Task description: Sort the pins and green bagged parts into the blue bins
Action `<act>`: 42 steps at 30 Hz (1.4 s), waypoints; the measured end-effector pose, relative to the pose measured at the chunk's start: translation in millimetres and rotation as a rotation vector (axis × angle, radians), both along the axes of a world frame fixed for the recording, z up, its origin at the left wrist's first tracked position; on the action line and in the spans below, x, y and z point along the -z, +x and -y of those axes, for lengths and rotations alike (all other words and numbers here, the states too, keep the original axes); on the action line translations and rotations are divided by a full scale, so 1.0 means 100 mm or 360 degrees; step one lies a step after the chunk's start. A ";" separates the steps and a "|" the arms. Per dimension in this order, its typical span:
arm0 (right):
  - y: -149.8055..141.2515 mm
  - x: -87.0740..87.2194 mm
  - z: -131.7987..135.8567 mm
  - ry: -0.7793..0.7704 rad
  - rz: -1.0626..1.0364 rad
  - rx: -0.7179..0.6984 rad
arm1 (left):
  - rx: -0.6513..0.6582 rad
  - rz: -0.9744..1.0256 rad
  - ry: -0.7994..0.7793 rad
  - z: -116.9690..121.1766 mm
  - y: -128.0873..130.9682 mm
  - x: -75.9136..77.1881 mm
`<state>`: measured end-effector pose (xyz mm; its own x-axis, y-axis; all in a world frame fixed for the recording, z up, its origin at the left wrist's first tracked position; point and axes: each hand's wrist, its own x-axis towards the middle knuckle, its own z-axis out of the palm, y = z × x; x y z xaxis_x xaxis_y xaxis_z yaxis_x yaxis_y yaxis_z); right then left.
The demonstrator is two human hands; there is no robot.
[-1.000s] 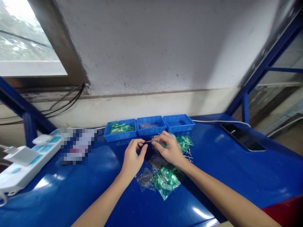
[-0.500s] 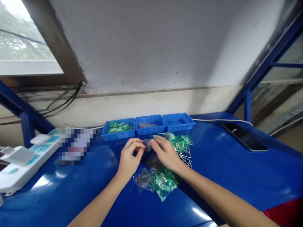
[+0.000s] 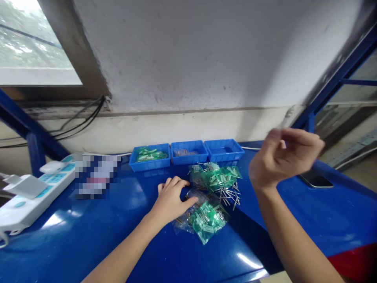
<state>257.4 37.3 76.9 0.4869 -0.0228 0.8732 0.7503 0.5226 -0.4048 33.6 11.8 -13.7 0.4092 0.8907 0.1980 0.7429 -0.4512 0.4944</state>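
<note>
My left hand (image 3: 176, 197) rests at the left edge of a pile, its fingers spread and its thumb over a clear plastic bag (image 3: 184, 224). A green bag (image 3: 207, 220) of small pale parts lies just right of that thumb. Raised at the right, my right hand (image 3: 287, 155) is pinched closed, with a small clear plastic bag (image 3: 287, 116) sticking up from its fingertips, blurred by motion. Farther back in the pile are more green bags (image 3: 222, 176), beside loose silvery pins (image 3: 229, 195).
Three blue bins stand along the wall: the left bin (image 3: 150, 166) has green bags, the middle bin (image 3: 188, 158) clear bags, and the right bin (image 3: 224, 156) shows its bare floor. A white power strip (image 3: 32, 202) lies left, a black phone (image 3: 316, 180) right.
My hands were together over the pile, at a small clear bag. The right hand has swung up and right with a clear bag; the left has lowered onto the pile and spread its fingers.
</note>
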 end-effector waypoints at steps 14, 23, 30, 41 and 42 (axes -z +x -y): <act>-0.49 0.68 0.10 -0.1761 0.0726 -0.1160 | -0.0324 0.0650 -0.0027 -0.07 -0.04 -0.09; -0.59 0.56 0.19 -0.1950 -0.0186 -0.2127 | 0.0027 0.0474 0.0583 0.05 -0.04 -0.20; -0.58 0.67 0.22 -0.1393 0.0591 -0.1382 | -0.0121 0.0881 -0.0116 -0.05 -0.07 -0.13; -0.60 0.75 0.22 -0.1356 0.0689 -0.1162 | -0.0278 0.1014 -0.0155 -0.08 -0.05 -0.09; -0.60 0.73 0.22 -0.1402 0.0623 -0.1193 | -0.0255 0.0894 0.0017 -0.06 -0.05 -0.09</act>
<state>197.1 15.3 3.5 -0.1740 0.8242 0.5389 0.5313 0.5393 -0.6533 28.3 18.3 -4.4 0.0993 0.9295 0.3552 0.4278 -0.3622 0.8282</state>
